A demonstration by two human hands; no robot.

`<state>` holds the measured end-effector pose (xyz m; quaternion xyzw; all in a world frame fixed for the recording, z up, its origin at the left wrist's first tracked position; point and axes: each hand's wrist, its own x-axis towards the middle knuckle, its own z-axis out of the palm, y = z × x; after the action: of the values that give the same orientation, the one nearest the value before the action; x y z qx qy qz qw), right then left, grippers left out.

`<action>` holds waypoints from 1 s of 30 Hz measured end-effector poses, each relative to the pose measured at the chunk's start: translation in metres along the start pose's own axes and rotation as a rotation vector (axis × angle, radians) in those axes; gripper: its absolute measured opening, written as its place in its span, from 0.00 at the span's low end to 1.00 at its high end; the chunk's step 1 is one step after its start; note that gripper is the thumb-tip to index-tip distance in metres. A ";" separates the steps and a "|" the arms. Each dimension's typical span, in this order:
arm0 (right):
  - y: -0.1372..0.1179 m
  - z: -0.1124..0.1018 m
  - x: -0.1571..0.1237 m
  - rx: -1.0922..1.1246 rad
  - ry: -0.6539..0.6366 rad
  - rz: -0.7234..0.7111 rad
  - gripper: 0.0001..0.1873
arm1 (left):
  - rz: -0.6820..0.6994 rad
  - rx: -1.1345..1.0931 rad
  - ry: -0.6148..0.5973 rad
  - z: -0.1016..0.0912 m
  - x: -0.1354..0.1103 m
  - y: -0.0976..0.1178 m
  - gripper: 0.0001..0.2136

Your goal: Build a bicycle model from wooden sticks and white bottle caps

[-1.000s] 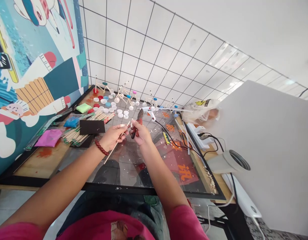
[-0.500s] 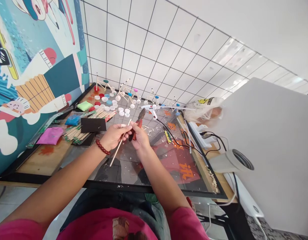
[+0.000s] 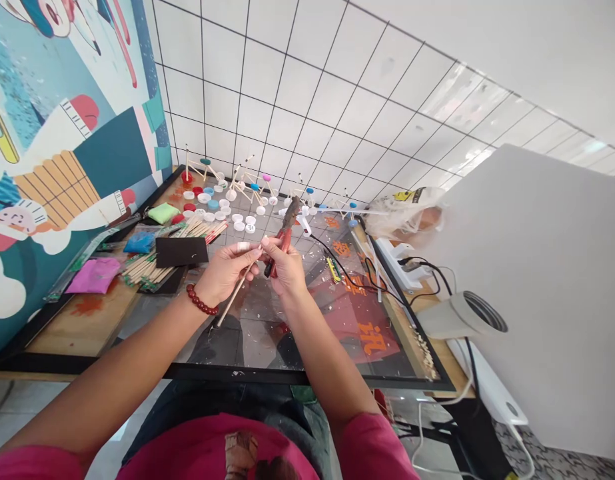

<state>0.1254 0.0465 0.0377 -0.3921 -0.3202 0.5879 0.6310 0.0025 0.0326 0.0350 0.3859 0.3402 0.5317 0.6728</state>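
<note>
My left hand (image 3: 232, 268), with a red bead bracelet at the wrist, pinches a thin wooden stick (image 3: 231, 303) near its upper end. The stick slants down toward me over the glass tabletop. In my right hand (image 3: 288, 270) is a pair of pliers (image 3: 285, 235) with red handles, its dark jaws pointing up and away from me. My right thumb and fingertip meet the stick's top end beside the left fingertips. Just behind the pliers lies a white glue gun (image 3: 304, 223), partly hidden by their jaws.
Bottle caps (image 3: 212, 203) and small stick models (image 3: 254, 187) stand along the back. Left are bundled sticks (image 3: 150, 267), a black card (image 3: 181, 251) and a pink clay packet (image 3: 94, 275). A yellow-green cutter (image 3: 333, 269), cables and a power strip (image 3: 400, 267) lie right.
The pliers have swung more upright in my right hand, and their jaws now overlap the glue gun. My right fingertips have come to the stick's top end. The view has shifted slightly.
</note>
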 end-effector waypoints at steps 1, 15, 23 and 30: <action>0.001 0.001 0.000 0.006 0.021 0.005 0.13 | 0.033 0.045 0.032 0.000 0.000 -0.001 0.16; 0.003 -0.003 0.004 0.062 -0.008 0.037 0.16 | -0.038 0.044 -0.027 -0.002 0.002 0.006 0.14; -0.008 -0.003 -0.003 -0.068 -0.032 -0.092 0.14 | -0.015 0.022 -0.076 0.000 -0.002 0.008 0.14; -0.007 -0.004 -0.003 -0.153 -0.035 -0.136 0.13 | 0.109 0.147 -0.012 -0.002 -0.002 0.008 0.12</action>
<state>0.1320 0.0426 0.0415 -0.4061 -0.4013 0.5243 0.6318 -0.0034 0.0324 0.0410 0.4553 0.3528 0.5389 0.6147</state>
